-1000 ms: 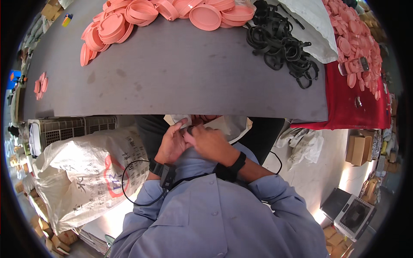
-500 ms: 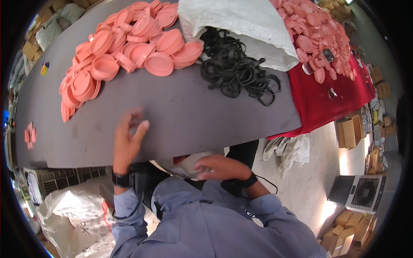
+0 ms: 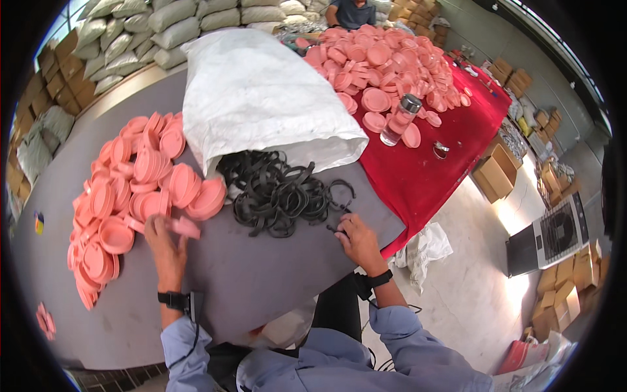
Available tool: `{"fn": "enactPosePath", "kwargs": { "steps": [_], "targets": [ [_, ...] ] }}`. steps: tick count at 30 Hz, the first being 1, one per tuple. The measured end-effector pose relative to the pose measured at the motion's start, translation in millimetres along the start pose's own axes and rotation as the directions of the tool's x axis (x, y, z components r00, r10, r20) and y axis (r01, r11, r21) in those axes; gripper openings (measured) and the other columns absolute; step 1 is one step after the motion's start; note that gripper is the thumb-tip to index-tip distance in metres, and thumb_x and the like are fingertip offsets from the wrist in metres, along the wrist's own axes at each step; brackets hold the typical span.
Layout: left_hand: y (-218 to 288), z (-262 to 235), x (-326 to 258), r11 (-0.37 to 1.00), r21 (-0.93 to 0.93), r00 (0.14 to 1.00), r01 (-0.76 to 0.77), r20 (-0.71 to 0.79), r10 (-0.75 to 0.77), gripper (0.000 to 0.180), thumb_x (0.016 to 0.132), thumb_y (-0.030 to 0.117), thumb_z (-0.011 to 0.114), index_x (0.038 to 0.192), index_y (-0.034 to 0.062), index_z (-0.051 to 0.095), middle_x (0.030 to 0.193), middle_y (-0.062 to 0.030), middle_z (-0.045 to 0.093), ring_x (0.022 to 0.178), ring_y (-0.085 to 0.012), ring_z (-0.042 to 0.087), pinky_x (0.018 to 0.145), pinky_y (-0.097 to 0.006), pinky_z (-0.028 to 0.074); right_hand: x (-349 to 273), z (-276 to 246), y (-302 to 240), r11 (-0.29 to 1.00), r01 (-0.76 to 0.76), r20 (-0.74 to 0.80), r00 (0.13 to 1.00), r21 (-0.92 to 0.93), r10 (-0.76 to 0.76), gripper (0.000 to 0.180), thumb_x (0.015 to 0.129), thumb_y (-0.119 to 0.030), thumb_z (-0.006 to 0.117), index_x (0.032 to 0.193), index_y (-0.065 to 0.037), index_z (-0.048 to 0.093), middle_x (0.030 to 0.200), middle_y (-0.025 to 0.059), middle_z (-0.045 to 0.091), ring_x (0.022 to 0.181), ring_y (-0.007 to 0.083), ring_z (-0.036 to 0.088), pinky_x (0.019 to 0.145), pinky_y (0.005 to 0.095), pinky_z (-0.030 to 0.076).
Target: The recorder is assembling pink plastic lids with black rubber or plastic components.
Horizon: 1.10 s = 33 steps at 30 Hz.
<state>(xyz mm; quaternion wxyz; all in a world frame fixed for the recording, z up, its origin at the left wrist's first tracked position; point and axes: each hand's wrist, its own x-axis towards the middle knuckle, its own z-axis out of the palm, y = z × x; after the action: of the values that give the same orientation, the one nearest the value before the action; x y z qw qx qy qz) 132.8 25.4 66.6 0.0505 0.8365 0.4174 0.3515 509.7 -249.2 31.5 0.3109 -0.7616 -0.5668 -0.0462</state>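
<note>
My left hand (image 3: 168, 253) is at the near edge of a heap of shallow round pink plastic pieces (image 3: 119, 236). A pink round piece (image 3: 185, 227), smeared by motion, is held edge-on at its fingertips. Farther right, my right hand (image 3: 360, 243) pinches a thin black plastic ring-shaped strap (image 3: 344, 191) at the right end of a tangled pile of similar black straps (image 3: 277, 199). That pile spills out of the mouth of a white woven sack (image 3: 261, 91) lying on the grey table (image 3: 261, 281).
On the red cloth (image 3: 418, 176) to the right are another large pink heap (image 3: 392, 62), a clear bottle with a dark cap (image 3: 401, 119) and a small metallic object (image 3: 441, 150). A co-worker (image 3: 353, 13) is beyond. Cartons (image 3: 495, 170) and an air cooler (image 3: 550, 232) stand at right.
My view has tilted up and turned right. Both hands, empty before, have reached forward over the table; the left has taken a pink piece and the right a black strap.
</note>
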Motion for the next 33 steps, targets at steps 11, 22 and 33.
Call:
{"fn": "enactPosePath", "kwargs": {
  "steps": [11,22,33],
  "targets": [
    [29.2,-23.5,-23.9,0.999,-0.007,0.962,-0.042,0.271,0.042,0.063,0.069,-0.007,0.074,0.128,0.0064,0.059,0.151,-0.0246,0.039,0.139,-0.0465,0.044,0.116,-0.047,0.038,17.0,-5.3,4.9,0.612,-0.236,-0.181,0.822,0.755,0.540,0.018,0.107,-0.021,0.056,0.109,-0.003,0.059,0.082,0.0022,0.061,0.064,0.0064,0.051,0.057,0.0254,0.042],
    [3.6,-0.8,-53.2,0.828,-0.355,0.899,0.434,0.224,-0.375,0.046,0.071,0.009,0.084,0.113,0.0047,0.066,0.145,-0.0229,0.053,0.133,-0.0380,0.052,0.112,-0.042,0.042,-5.1,8.4,-57.3,0.258,-0.258,0.118,0.882,0.931,0.456,0.028,0.110,-0.029,0.055,0.119,-0.003,0.059,0.081,0.0000,0.058,0.063,0.0054,0.041,0.056,0.0217,0.035],
    [46.3,-21.8,-63.6,0.543,-0.734,0.912,0.409,0.305,-0.275,0.063,0.069,-0.006,0.080,0.129,0.0030,0.064,0.118,-0.0078,0.069,0.106,-0.0185,0.066,0.090,-0.031,0.054,-11.6,20.7,-110.9,0.584,-0.277,0.245,0.960,0.763,0.135,0.031,0.111,-0.024,0.047,0.114,0.000,0.065,0.075,0.0038,0.062,0.073,0.0124,0.059,0.073,0.0304,0.050]
  ]
}}
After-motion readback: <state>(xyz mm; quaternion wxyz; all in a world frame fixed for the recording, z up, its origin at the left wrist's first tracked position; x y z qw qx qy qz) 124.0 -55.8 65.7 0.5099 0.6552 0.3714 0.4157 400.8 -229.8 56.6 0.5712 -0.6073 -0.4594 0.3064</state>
